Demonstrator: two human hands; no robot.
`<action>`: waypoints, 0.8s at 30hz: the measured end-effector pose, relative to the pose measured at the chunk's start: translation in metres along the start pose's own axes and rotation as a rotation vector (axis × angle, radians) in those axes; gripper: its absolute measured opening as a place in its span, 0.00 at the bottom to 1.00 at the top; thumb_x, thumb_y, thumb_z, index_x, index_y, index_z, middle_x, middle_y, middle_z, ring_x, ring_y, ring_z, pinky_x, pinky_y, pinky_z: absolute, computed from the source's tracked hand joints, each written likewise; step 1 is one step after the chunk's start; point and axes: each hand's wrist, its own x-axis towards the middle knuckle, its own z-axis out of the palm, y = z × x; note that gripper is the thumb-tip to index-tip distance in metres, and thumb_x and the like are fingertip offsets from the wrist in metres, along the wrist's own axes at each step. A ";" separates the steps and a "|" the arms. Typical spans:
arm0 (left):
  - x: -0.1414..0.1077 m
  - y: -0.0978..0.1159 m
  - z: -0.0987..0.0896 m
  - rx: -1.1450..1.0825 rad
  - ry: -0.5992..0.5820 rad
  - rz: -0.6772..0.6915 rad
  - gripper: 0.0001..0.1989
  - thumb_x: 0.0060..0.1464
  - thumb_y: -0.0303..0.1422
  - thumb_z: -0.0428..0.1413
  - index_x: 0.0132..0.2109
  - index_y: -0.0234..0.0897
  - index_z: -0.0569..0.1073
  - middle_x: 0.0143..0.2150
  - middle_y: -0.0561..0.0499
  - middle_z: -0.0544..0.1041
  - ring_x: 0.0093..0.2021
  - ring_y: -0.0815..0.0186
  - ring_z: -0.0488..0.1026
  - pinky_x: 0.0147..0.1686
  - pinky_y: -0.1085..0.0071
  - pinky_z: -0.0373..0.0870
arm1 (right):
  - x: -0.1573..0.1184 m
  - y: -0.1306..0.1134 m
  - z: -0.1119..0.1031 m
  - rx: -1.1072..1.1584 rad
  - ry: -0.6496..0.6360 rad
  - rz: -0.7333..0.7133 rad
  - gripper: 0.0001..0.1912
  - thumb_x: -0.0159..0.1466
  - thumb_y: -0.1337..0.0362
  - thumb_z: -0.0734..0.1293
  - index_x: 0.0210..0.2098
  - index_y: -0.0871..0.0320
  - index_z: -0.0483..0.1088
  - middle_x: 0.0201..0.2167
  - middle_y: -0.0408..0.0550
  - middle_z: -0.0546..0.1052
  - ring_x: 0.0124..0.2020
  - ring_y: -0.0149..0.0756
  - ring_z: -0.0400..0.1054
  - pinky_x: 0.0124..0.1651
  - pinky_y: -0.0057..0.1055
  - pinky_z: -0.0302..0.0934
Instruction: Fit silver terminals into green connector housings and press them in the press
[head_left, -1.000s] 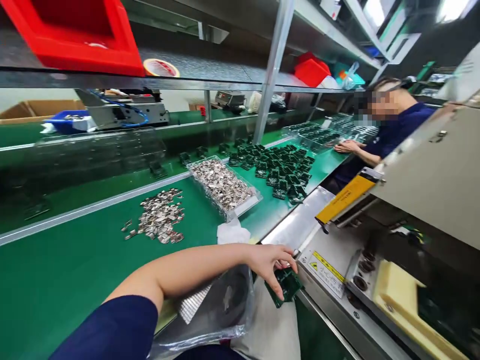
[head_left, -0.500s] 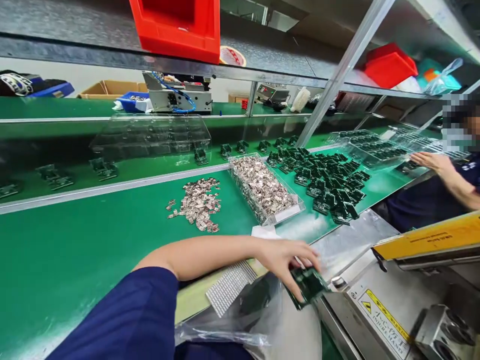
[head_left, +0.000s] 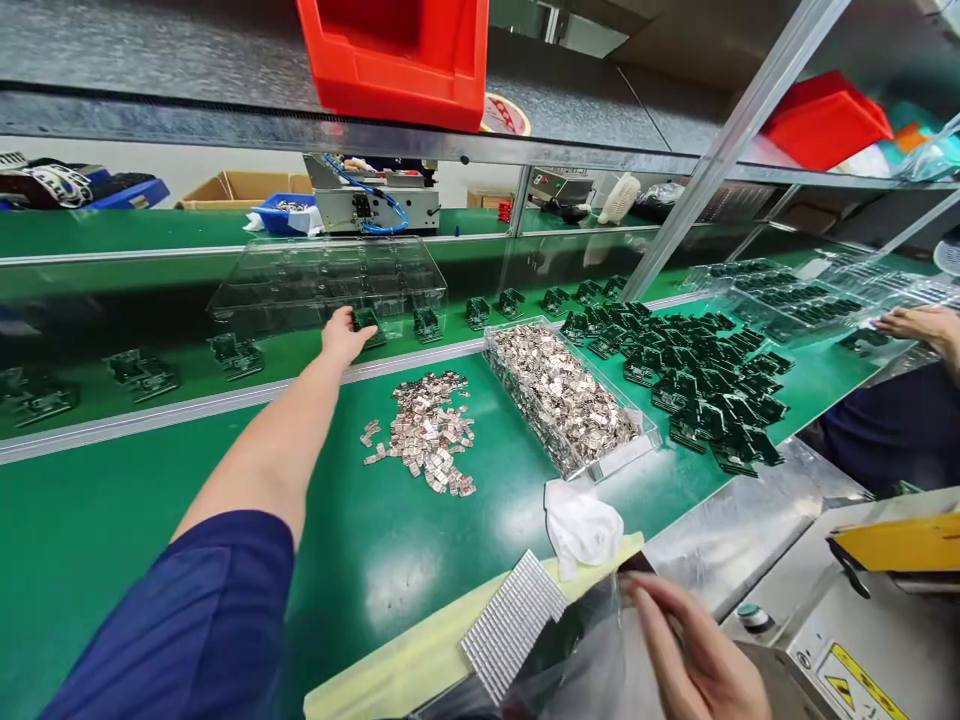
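Nearer than the clear box [head_left: 627, 456]: right hand [head_left: 697, 650], fingers bent, hold on the plastic bag [head_left: 596, 645] impossible to tell. Left of the box's far end: left hand [head_left: 346, 338] grasping the green board [head_left: 367, 323], long axis unclear, well apart from the right.

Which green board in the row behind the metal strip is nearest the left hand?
The board that the left hand partly covers; the row's other boards lie apart from that hand.

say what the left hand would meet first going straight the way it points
Probably the green circuit board by the left hand, then perhaps the clear tray; depth is unclear.
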 end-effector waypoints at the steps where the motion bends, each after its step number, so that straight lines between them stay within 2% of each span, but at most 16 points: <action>1: 0.001 -0.002 0.009 -0.014 0.001 -0.004 0.38 0.45 0.30 0.66 0.62 0.30 0.63 0.59 0.32 0.70 0.60 0.50 0.69 0.60 0.57 0.66 | 0.017 -0.009 0.015 0.055 -0.056 -0.035 0.07 0.65 0.60 0.66 0.39 0.54 0.75 0.34 0.48 0.79 0.32 0.39 0.75 0.35 0.28 0.68; 4: -0.011 -0.011 0.025 -0.051 0.032 0.031 0.37 0.49 0.33 0.64 0.64 0.34 0.60 0.64 0.33 0.65 0.63 0.49 0.65 0.59 0.58 0.67 | 0.076 -0.034 0.067 0.148 -0.237 -0.041 0.11 0.67 0.60 0.62 0.38 0.55 0.74 0.30 0.47 0.78 0.29 0.36 0.73 0.32 0.28 0.67; 6: -0.029 -0.025 0.016 -0.063 0.075 0.086 0.35 0.51 0.35 0.62 0.64 0.37 0.60 0.66 0.35 0.62 0.65 0.51 0.63 0.58 0.60 0.69 | 0.118 -0.044 0.107 0.140 -0.382 0.041 0.14 0.68 0.60 0.59 0.36 0.56 0.75 0.28 0.46 0.78 0.30 0.36 0.73 0.31 0.27 0.66; 8: -0.048 -0.045 -0.012 -0.049 0.127 0.132 0.30 0.51 0.36 0.61 0.61 0.38 0.63 0.65 0.39 0.63 0.63 0.54 0.66 0.55 0.63 0.71 | 0.159 -0.048 0.150 0.073 -0.462 0.103 0.13 0.68 0.61 0.59 0.37 0.56 0.76 0.27 0.45 0.78 0.28 0.36 0.72 0.32 0.28 0.65; 10: -0.063 -0.068 -0.054 -0.002 0.208 0.142 0.25 0.52 0.35 0.60 0.56 0.38 0.66 0.61 0.40 0.64 0.59 0.56 0.68 0.54 0.61 0.72 | 0.194 -0.049 0.191 0.050 -0.473 0.122 0.10 0.66 0.63 0.62 0.39 0.55 0.76 0.26 0.45 0.78 0.30 0.39 0.73 0.34 0.29 0.64; 12: -0.069 -0.089 -0.098 0.071 0.315 0.117 0.22 0.51 0.33 0.59 0.53 0.36 0.66 0.58 0.40 0.64 0.59 0.54 0.67 0.56 0.56 0.69 | 0.219 -0.050 0.226 0.041 -0.466 0.150 0.07 0.62 0.65 0.66 0.38 0.56 0.77 0.26 0.47 0.78 0.33 0.41 0.73 0.37 0.30 0.63; 14: -0.066 -0.104 -0.136 0.151 0.399 0.083 0.24 0.48 0.33 0.61 0.52 0.35 0.64 0.57 0.39 0.64 0.60 0.51 0.64 0.59 0.52 0.65 | 0.232 -0.052 0.250 0.049 -0.456 0.176 0.04 0.58 0.68 0.69 0.33 0.57 0.77 0.25 0.49 0.78 0.35 0.44 0.73 0.38 0.31 0.62; 16: -0.056 -0.113 -0.159 0.222 0.427 0.053 0.32 0.43 0.33 0.64 0.55 0.33 0.62 0.58 0.38 0.63 0.62 0.48 0.62 0.62 0.51 0.60 | 0.235 -0.052 0.263 0.079 -0.446 0.195 0.02 0.55 0.69 0.70 0.27 0.57 0.75 0.23 0.49 0.76 0.35 0.44 0.73 0.38 0.31 0.62; 18: -0.041 -0.116 -0.169 0.275 0.407 0.027 0.40 0.39 0.34 0.67 0.58 0.32 0.59 0.61 0.35 0.62 0.65 0.45 0.58 0.64 0.51 0.55 | 0.233 -0.049 0.265 0.137 -0.441 0.211 0.06 0.54 0.68 0.70 0.22 0.56 0.72 0.21 0.48 0.75 0.32 0.41 0.72 0.35 0.31 0.61; 21: -0.017 -0.115 -0.170 0.315 0.304 -0.003 0.47 0.36 0.37 0.69 0.62 0.33 0.58 0.65 0.34 0.61 0.67 0.41 0.55 0.65 0.49 0.54 | 0.222 -0.042 0.250 0.275 -0.453 0.254 0.08 0.54 0.61 0.71 0.22 0.56 0.71 0.20 0.47 0.74 0.24 0.37 0.69 0.29 0.31 0.61; 24: -0.002 -0.110 -0.167 0.329 0.178 -0.042 0.47 0.33 0.40 0.70 0.60 0.34 0.61 0.61 0.32 0.67 0.64 0.37 0.60 0.62 0.46 0.58 | 0.204 -0.042 0.222 0.448 -0.484 0.338 0.14 0.53 0.52 0.71 0.26 0.58 0.73 0.23 0.49 0.77 0.20 0.35 0.68 0.25 0.31 0.61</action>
